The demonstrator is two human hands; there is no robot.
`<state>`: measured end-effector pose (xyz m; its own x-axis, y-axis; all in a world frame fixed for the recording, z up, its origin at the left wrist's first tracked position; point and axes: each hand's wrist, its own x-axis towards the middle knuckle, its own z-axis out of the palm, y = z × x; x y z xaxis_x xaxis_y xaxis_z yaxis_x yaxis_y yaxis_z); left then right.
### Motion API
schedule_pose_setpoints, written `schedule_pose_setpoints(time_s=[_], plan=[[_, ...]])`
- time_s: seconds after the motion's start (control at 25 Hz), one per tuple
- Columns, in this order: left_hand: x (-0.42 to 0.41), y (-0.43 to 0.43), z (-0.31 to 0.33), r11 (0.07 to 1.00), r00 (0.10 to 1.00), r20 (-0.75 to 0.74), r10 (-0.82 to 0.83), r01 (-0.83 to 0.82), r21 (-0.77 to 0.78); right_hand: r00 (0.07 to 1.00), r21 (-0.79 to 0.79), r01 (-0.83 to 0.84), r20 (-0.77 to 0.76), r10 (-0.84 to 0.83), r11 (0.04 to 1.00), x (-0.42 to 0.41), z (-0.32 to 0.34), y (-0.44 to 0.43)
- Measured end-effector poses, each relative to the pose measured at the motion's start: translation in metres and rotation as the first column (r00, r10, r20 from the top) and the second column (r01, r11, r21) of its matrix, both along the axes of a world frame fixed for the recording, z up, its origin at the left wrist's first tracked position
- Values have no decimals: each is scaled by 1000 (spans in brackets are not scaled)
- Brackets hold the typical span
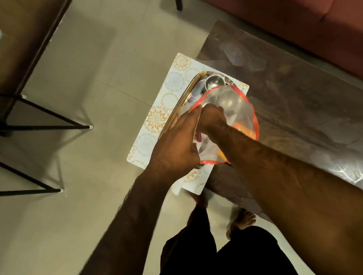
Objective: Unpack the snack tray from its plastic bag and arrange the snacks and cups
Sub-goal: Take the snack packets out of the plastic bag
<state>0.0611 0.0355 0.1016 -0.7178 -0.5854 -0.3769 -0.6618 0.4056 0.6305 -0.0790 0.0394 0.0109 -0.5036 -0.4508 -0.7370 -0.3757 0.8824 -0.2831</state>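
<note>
On the dark tabletop (293, 97), over a patterned mat (152, 120), the metal tray (186, 97) runs long from near-left to far-right, stiff and probably slippery. The red-edged plastic bag (237, 108), soft and light, opens toward the far end. Left hand (174, 146) fingers are clamped on the bag's rim; right hand (213, 118) is inside, its grip hidden. A steel cup (214, 81) stands exposed.
</note>
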Motion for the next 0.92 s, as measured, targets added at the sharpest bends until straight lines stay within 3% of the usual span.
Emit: schedule_pose_setpoints(time_s=[0.16, 0.32, 0.44, 0.56, 0.72, 0.84, 0.92], plan=[[-4, -1, 0, 1000, 998, 55, 9, -9, 10, 994, -45, -29, 108, 34, 999, 3, 11, -5], [-5, -4, 1, 999, 996, 86, 23, -20, -42, 998, -116, -47, -57, 40, 992, 2, 52, 9], [-12, -6, 5, 997, 987, 161, 3, 9, -77, 998, -158, -12, -63, 2, 987, -11, 96, 33], [-16, -11, 9, 997, 981, 191, 19, -5, -73, 982, -275, 180, 103, -157, 944, -24, 131, 60], [-19, -13, 16, 996, 984, 174, 44, -31, -78, 792, -339, 560, 488, -368, 756, -62, 158, 104], [-21, -14, 16, 993, 984, 163, 76, -59, -104, 714, -335, 675, 521, -468, 657, -105, 155, 140], [-21, -15, 18, 991, 987, 126, 95, -81, -111, 731, -320, 665, 467, -499, 675, -131, 139, 163]])
